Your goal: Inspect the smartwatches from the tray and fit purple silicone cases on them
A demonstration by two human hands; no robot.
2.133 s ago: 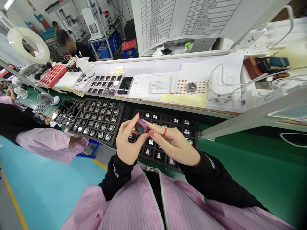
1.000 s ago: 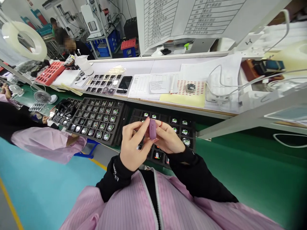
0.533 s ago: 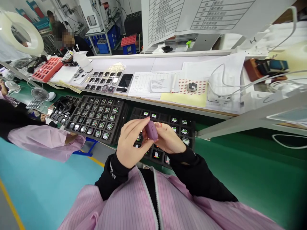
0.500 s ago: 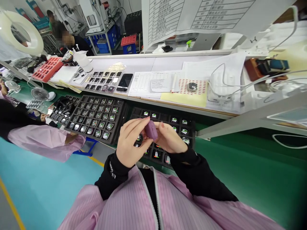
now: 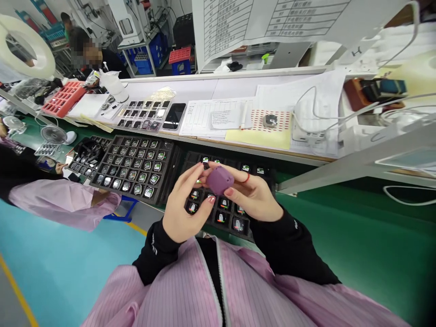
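Both my left hand (image 5: 182, 204) and my right hand (image 5: 252, 195) pinch a rounded purple smartwatch-like device (image 5: 220, 180) between their fingertips. Its face is turned away from me and hidden. My hands hover over a black tray (image 5: 231, 160) holding rows of small devices with lit screens, and they hide its middle. Next to it on the left lies a second black tray (image 5: 102, 157), filled with similar devices. Neither hand touches a tray.
Behind the trays, a white bench holds papers, a phone (image 5: 174, 116), a small device rack (image 5: 143, 116) and a red rack (image 5: 63, 93). A co-worker's pink sleeve (image 5: 57, 197) lies at the left. A metal rail (image 5: 340, 168) runs at the right.
The purple device has turned from upright to lying more sideways. My hands have spread a little apart, and my right hand has rolled to show the back of its fingers.
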